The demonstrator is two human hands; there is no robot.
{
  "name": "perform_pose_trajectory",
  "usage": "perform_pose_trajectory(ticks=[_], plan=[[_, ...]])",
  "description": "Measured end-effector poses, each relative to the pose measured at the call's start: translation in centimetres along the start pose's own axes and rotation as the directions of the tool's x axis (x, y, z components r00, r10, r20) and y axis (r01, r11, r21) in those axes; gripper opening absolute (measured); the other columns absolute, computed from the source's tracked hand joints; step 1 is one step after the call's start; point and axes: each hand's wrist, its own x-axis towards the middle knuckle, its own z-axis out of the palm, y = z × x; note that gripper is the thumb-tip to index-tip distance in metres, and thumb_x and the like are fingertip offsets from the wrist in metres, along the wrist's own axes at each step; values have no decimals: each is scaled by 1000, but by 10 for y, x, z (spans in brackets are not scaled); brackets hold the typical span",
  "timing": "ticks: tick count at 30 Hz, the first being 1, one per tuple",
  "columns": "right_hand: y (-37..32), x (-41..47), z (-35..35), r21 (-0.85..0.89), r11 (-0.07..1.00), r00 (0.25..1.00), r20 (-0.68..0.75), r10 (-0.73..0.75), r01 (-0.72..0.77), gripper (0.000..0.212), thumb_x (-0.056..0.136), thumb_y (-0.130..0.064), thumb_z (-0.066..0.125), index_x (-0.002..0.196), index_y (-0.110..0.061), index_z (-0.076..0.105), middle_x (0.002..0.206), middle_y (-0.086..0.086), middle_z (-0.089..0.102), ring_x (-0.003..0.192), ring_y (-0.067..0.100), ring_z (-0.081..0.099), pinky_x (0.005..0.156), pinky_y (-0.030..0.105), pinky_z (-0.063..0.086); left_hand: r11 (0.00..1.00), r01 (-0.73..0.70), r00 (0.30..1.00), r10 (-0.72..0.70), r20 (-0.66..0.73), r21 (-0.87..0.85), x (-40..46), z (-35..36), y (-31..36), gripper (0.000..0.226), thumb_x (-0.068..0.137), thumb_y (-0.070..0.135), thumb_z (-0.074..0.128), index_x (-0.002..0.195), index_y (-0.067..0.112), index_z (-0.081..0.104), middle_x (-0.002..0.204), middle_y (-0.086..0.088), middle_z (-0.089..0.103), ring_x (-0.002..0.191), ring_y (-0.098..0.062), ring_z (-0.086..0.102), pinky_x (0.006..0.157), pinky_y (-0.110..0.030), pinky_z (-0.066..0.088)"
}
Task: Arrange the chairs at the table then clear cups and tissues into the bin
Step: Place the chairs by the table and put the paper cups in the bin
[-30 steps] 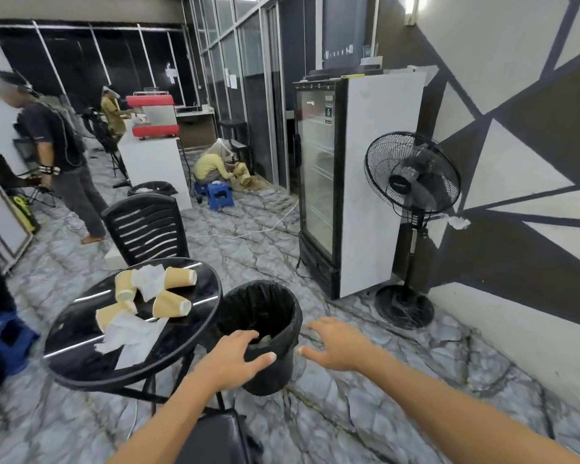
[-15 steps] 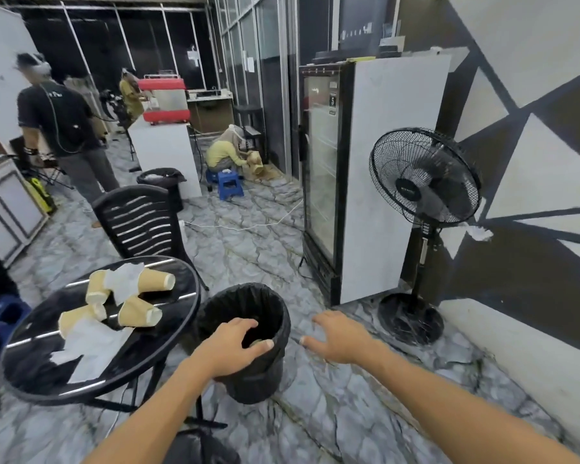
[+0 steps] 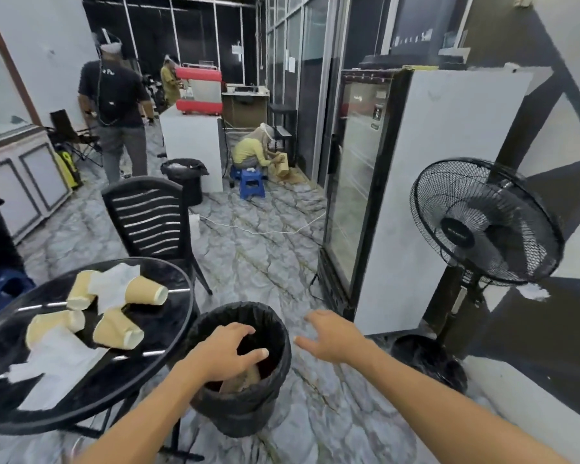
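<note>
Four tan paper cups (image 3: 114, 309) are seen lying on their sides on the round black glass table (image 3: 168, 279) at lower left, mixed with crumpled white tissues (image 3: 52, 360); the cup nearest the far rim (image 3: 146, 291) is laid with its long axis across the table, its mouth pointed right. A black slatted plastic chair (image 3: 148, 216) is set just behind the table. The black lined bin (image 3: 245, 396) stands on the floor just beside the table's right edge. The left hand (image 3: 223, 351) is held over the bin's mouth, fingers loosely curled, nothing gripped; the right hand (image 3: 332, 336) is spread above the floor beside it. Compared with half a second ago, table and bin are seen closer and the view is tilted slightly left.
</note>
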Motion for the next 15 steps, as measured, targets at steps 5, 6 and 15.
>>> perform_pose_trajectory(ticks=[5, 6, 15], plan=[[1, 67, -17, -25, 997, 997, 27, -73, 73, 78, 87, -74, 37, 138, -16, 44, 139, 6, 50, 127, 26, 47, 99, 45, 45, 999, 46, 999, -46, -11, -13, 37, -25, -16, 117, 57, 97, 25, 149, 26, 40, 152, 7, 44, 140, -15, 39, 116, -35, 35], [1, 80, -19, -16, 996, 996, 34, -85, 85, 77, 87, -74, 38, 137, -15, 45, 138, 6, 51, 125, 26, 48, 99, 45, 46, 998, 58, 998, -59, -17, -15, 45, -29, -21, 117, 57, 98, 25, 149, 26, 40, 151, 7, 45, 140, -15, 39, 116, -35, 34], [8, 190, -28, -4, 973, 970, 78, -231, 232, 79, 87, -75, 36, 140, -17, 43, 141, 4, 49, 127, 25, 47, 99, 45, 45, 961, 265, 963, -268, -34, -84, 97, -52, -57, 92, 75, 88, 43, 146, 30, 42, 147, 13, 48, 138, -11, 42, 113, -34, 39]])
